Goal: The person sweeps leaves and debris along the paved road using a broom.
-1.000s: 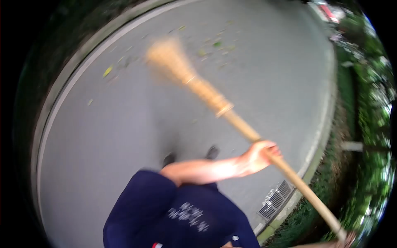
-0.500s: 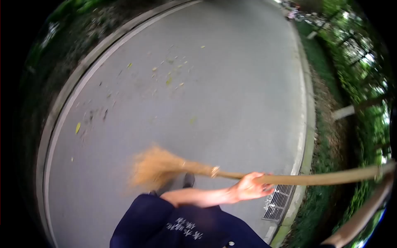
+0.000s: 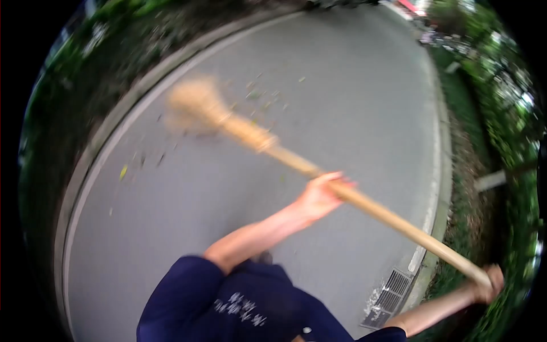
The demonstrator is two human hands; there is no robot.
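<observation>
Well left of the left hand (image 3: 315, 199) and its fingers, thin leaves (image 3: 123, 171) are strewn over smooth grey road (image 3: 228, 188); a hard stroke could scatter them. Nearer, up and left of those fingers, is the flared, straw-coloured head of the broom (image 3: 288, 158), blurred, narrowing to a bound neck; swung too wide, it could strike the rough curb (image 3: 105, 137). The left fingers curl round the handle below the neck; a slack hold could let the smooth, round wood twist. Down and right of them sits a slatted grate (image 3: 395, 289), whose gaps could snag bristles. Farthest right, the right hand (image 3: 489, 283) has its fingers closed round the handle's end; how tightly, I cannot tell.
</observation>
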